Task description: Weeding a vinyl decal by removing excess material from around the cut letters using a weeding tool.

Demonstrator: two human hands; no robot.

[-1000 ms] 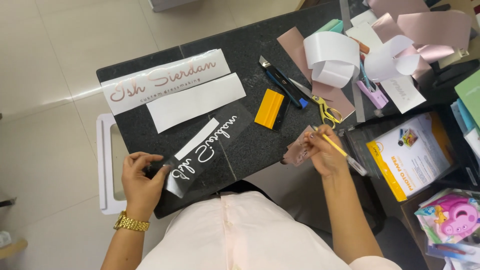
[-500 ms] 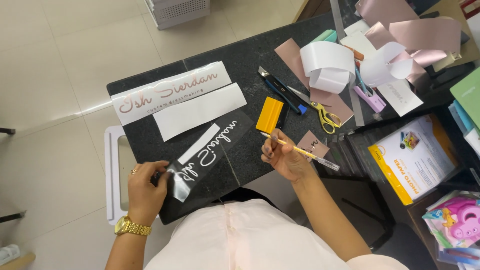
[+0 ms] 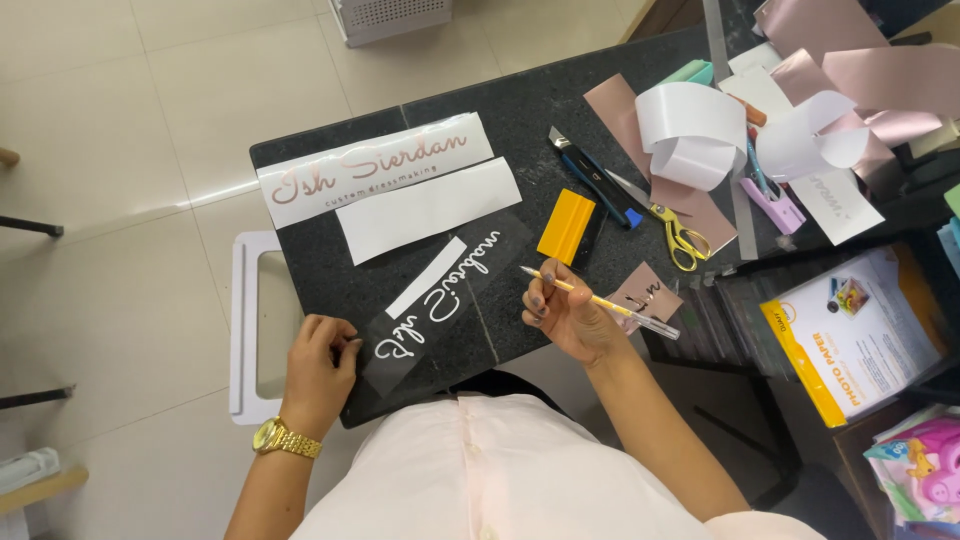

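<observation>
The left hand (image 3: 318,368) is pressing its fingertips on the near end of a clear film (image 3: 440,300) with white script, which is lying slanted across the front of the black table (image 3: 330,280). The right hand (image 3: 567,315) is closing its fingers round a yellow pen tool (image 3: 600,303), its tip pointing toward the film's far end. A small pink scrap (image 3: 645,293) is lying just behind that hand. A white strip (image 3: 427,276) is resting beside the film, with an orange squeegee (image 3: 566,226), a knife (image 3: 592,176) and scissors (image 3: 672,228) farther back
</observation>
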